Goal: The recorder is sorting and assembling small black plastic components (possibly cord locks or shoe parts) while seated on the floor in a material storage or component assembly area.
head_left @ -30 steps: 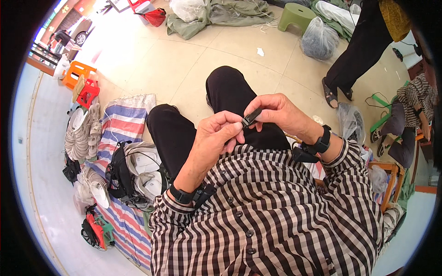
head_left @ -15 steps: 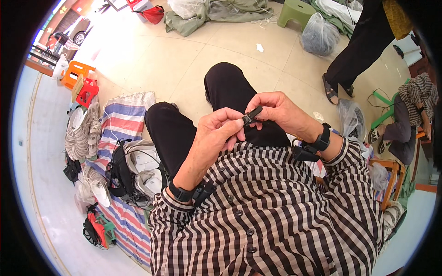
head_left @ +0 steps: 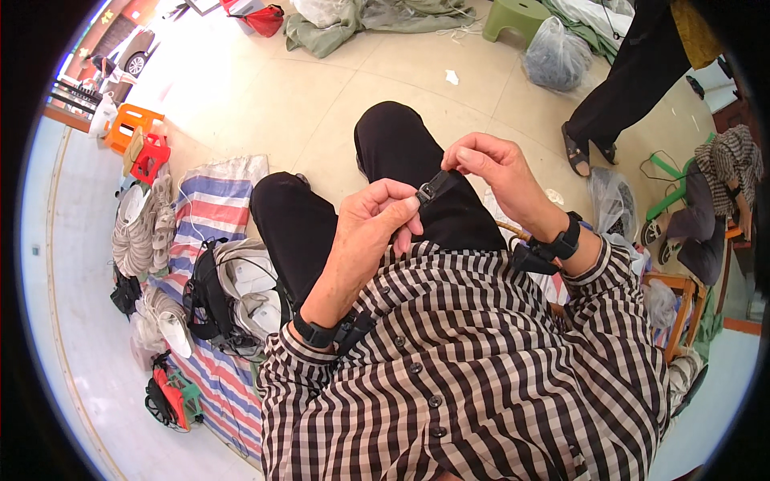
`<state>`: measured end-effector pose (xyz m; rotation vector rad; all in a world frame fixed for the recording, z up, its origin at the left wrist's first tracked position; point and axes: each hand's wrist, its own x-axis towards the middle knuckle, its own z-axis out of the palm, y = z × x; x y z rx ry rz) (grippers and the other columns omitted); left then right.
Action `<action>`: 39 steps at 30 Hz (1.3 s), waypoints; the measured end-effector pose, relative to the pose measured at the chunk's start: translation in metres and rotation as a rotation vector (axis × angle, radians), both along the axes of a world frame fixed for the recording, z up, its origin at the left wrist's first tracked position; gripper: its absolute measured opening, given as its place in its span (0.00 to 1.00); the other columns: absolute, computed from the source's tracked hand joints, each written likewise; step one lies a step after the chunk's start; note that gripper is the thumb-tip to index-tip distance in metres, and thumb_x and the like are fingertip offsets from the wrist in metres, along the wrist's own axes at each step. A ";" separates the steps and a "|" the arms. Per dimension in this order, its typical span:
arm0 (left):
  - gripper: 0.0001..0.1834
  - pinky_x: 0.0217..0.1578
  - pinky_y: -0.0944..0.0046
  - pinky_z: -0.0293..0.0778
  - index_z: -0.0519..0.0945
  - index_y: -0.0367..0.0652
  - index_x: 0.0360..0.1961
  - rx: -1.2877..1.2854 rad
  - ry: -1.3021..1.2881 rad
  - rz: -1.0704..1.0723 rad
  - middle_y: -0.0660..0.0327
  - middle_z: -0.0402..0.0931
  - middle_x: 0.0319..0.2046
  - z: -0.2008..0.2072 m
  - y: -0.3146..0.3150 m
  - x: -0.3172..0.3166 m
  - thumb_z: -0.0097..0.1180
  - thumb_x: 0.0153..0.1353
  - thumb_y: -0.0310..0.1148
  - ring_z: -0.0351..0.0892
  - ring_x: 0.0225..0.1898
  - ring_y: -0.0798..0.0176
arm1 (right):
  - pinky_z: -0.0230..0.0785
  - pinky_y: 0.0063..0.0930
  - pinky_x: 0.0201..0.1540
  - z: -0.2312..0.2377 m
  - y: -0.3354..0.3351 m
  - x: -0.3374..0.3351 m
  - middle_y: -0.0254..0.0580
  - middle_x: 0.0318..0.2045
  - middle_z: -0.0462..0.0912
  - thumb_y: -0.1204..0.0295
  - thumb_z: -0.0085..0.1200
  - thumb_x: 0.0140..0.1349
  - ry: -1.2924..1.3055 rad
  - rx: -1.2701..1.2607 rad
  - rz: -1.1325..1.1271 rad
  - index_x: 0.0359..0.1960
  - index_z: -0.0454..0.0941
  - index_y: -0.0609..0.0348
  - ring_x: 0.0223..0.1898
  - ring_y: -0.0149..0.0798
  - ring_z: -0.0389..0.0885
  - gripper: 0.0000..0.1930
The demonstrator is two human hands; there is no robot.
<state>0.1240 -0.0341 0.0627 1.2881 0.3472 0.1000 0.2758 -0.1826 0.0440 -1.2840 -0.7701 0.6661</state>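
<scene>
Above my lap, a short black strap [head_left: 439, 183] with a small buckle [head_left: 425, 193] stretches between my two hands. My left hand [head_left: 375, 220] pinches the buckle end between thumb and fingers. At the strap's upper end, my right hand [head_left: 495, 172] has its thumb and index finger closed on the tip. The strap runs slanting up to the right. Both wrists wear black bands with small dark modules.
On my left a striped sheet [head_left: 210, 210] bears pale shoes [head_left: 255, 272], black straps and stacked shoe parts [head_left: 136, 232]. Orange [head_left: 132, 124] and red stools stand beyond. A person in dark trousers [head_left: 626, 88] stands at the right, near a clear bag [head_left: 556, 56] and a green stool [head_left: 513, 18].
My right hand has moved up and right, away from my left hand, drawing the strap out so more of it shows. My left hand has shifted only slightly.
</scene>
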 end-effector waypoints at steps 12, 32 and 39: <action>0.06 0.17 0.79 0.63 0.75 0.36 0.37 0.161 0.009 0.055 0.64 0.75 0.19 0.003 -0.006 0.000 0.51 0.60 0.25 0.69 0.16 0.78 | 0.65 0.20 0.37 0.008 -0.002 -0.010 0.30 0.26 0.78 0.70 0.57 0.56 -0.279 -0.140 0.028 0.31 0.77 0.63 0.31 0.23 0.72 0.08; 0.07 0.36 0.74 0.73 0.74 0.32 0.38 0.180 -0.167 0.038 0.60 0.76 0.30 0.003 -0.005 -0.001 0.48 0.60 0.23 0.76 0.33 0.73 | 0.69 0.27 0.31 0.011 0.008 -0.022 0.39 0.26 0.78 0.80 0.60 0.45 -0.879 0.162 -0.014 0.31 0.77 0.59 0.28 0.39 0.77 0.09; 0.06 0.29 0.77 0.70 0.75 0.32 0.30 0.408 -0.017 -0.006 0.65 0.75 0.23 0.006 0.001 -0.003 0.50 0.59 0.25 0.74 0.28 0.77 | 0.69 0.27 0.30 0.012 0.011 -0.021 0.36 0.25 0.78 0.77 0.62 0.43 -1.086 0.178 -0.010 0.29 0.78 0.58 0.28 0.38 0.77 0.09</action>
